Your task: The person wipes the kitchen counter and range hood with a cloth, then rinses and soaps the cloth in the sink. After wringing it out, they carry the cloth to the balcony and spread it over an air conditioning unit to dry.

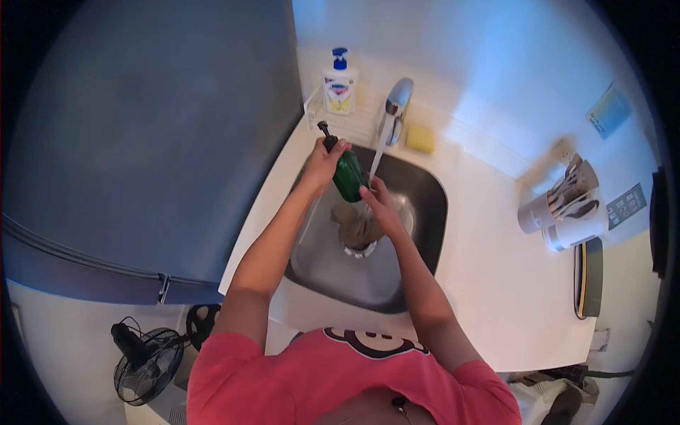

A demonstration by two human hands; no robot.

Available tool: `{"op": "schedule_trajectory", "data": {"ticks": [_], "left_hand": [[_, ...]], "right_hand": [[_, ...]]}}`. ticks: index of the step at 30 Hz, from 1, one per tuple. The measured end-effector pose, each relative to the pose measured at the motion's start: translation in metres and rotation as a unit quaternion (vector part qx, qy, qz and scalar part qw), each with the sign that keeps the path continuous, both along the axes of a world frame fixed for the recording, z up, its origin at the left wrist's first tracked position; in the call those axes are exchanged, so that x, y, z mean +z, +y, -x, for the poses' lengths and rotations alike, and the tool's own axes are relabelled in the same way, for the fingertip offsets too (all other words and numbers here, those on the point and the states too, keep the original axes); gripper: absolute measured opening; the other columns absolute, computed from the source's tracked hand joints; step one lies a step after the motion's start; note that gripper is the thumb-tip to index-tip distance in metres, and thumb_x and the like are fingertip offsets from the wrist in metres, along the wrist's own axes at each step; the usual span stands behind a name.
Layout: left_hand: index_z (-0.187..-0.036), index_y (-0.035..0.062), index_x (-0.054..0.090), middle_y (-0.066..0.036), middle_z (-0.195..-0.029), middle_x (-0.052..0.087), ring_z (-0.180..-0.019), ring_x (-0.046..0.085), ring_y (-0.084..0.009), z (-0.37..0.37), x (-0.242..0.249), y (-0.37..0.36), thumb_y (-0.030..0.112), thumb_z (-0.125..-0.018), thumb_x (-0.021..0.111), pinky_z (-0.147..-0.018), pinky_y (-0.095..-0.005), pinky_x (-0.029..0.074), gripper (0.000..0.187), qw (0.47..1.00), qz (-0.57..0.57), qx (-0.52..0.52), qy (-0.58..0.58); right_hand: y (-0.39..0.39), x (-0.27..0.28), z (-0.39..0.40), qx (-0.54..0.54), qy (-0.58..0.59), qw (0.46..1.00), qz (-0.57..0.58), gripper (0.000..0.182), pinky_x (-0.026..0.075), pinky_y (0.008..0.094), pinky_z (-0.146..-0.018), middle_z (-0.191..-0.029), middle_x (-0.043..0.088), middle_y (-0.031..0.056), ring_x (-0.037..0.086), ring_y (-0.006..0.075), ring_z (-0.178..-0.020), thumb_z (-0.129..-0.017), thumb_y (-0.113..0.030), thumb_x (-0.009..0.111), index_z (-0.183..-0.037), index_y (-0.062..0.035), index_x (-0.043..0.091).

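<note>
Over the sink, both hands hold a green pump bottle with a black pump top, tilted so its base points down and right. My left hand is closed around its neck, just below the pump. At the lower end, my right hand grips the base, its fingers partly behind the bottle. A stream of water runs from the faucet beside the bottle's lower end. Beneath the hands, a brownish wet cloth lies bunched near the drain of the metal sink.
Behind the sink stand a white soap bottle with a blue pump and a yellow sponge. Holders with utensils stand on the right of the white counter. A large grey panel borders the left side. A black fan is at lower left.
</note>
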State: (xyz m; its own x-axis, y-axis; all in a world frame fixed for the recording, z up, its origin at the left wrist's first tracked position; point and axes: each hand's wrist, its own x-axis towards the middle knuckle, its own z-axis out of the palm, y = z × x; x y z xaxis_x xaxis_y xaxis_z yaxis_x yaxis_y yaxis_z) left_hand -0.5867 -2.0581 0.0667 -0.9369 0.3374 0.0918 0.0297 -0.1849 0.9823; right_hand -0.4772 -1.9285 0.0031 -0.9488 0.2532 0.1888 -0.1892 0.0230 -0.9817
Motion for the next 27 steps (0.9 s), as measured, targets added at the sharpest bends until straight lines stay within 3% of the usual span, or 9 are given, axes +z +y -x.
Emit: {"op": "schedule_trajectory", "data": {"ticks": [3,6,9,12,15,18,21,24,27], "left_hand": [[-0.107,0.0006,0.042,-0.010,-0.103,0.058,-0.089,0.055,-0.0165,-0.010,-0.048,0.011,0.032,-0.088,0.054,-0.077,-0.0340,0.047,0.039,0.992,-0.023,-0.048,-0.114],[-0.109,0.0021,0.042,-0.009,-0.100,0.057,-0.088,0.056,-0.0169,-0.015,-0.073,0.024,0.025,-0.085,0.060,-0.076,-0.0321,0.047,0.038,0.977,-0.076,-0.085,-0.178],[-0.113,0.0035,0.041,-0.007,-0.096,0.056,-0.087,0.055,-0.0174,-0.028,-0.089,0.033,0.017,-0.081,0.063,-0.075,-0.0309,0.047,0.042,0.987,0.022,-0.094,-0.125],[-0.102,0.0016,0.048,-0.005,-0.088,0.055,-0.080,0.055,-0.0147,-0.042,-0.092,0.037,0.019,-0.079,0.064,-0.070,-0.0290,0.046,0.033,0.984,0.018,-0.073,-0.162],[-0.092,0.0021,0.054,-0.005,-0.081,0.056,-0.073,0.056,-0.0152,-0.030,-0.111,0.038,0.018,-0.076,0.069,-0.064,-0.0302,0.048,0.028,0.967,0.013,-0.027,-0.253],[-0.086,0.0036,0.057,-0.005,-0.076,0.057,-0.067,0.057,-0.0160,-0.019,-0.117,0.040,0.018,-0.072,0.074,-0.062,-0.0313,0.048,0.027,0.948,0.016,0.005,-0.318],[-0.084,0.0052,0.058,-0.005,-0.076,0.058,-0.066,0.057,-0.0153,-0.004,-0.126,0.037,0.021,-0.071,0.076,-0.060,-0.0312,0.048,0.027,0.931,-0.045,-0.033,-0.360],[-0.085,0.0067,0.058,-0.004,-0.078,0.059,-0.065,0.056,-0.0147,0.001,-0.111,0.027,0.023,-0.071,0.076,-0.059,-0.0300,0.047,0.028,0.955,-0.037,-0.015,-0.295],[-0.086,0.0065,0.058,-0.003,-0.079,0.059,-0.070,0.057,-0.0141,-0.004,-0.086,0.016,0.026,-0.070,0.076,-0.063,-0.0291,0.047,0.031,0.968,0.035,0.022,-0.246]], "right_hand": [[-0.002,-0.003,-0.013,0.032,-0.121,0.990,-0.067,0.057,0.048,0.0290,-0.067,-0.096,0.056,0.0118,0.056,0.0195,-0.087,-0.082,-0.042,0.059,-0.115,0.0010,0.043],[0.005,-0.011,-0.021,0.014,-0.184,0.982,0.042,0.063,0.049,0.0290,-0.059,-0.096,0.055,0.0139,0.057,0.0194,-0.086,-0.080,-0.046,0.060,-0.116,0.0027,0.042],[0.011,-0.027,-0.023,-0.026,-0.200,0.977,0.074,0.060,0.049,0.0274,-0.051,-0.095,0.055,0.0121,0.057,0.0177,-0.084,-0.083,-0.047,0.056,-0.115,0.0021,0.044],[0.013,-0.031,-0.028,-0.028,-0.185,0.980,0.063,0.058,0.050,0.0333,-0.061,-0.093,0.057,0.0135,0.058,0.0234,-0.084,-0.086,-0.047,0.050,-0.114,0.0032,0.045],[0.013,-0.073,-0.017,-0.075,-0.217,0.973,-0.006,0.053,0.047,0.0406,-0.075,-0.097,0.057,0.0183,0.057,0.0329,-0.086,-0.091,-0.044,0.041,-0.116,0.0022,0.046],[0.009,-0.079,-0.013,-0.086,-0.140,0.939,-0.303,0.050,0.038,0.0448,-0.089,-0.108,0.053,0.0250,0.051,0.0400,-0.099,-0.093,-0.041,0.035,-0.119,0.0005,0.045],[-0.001,-0.074,-0.011,-0.135,-0.014,0.920,-0.368,0.055,0.036,0.0452,-0.090,-0.098,0.056,0.0271,0.051,0.0433,-0.097,-0.090,-0.042,0.040,-0.115,0.0064,0.046],[0.029,-0.140,0.001,-0.094,-0.168,0.947,-0.258,0.048,0.037,0.0451,-0.089,-0.097,0.057,0.0260,0.053,0.0414,-0.095,-0.087,-0.036,0.046,-0.114,0.0029,0.050],[0.029,-0.137,-0.037,-0.021,-0.087,0.827,-0.554,0.039,0.038,0.0443,-0.088,-0.095,0.058,0.0240,0.053,0.0418,-0.094,-0.085,-0.030,0.048,-0.108,-0.0001,0.055]]}}
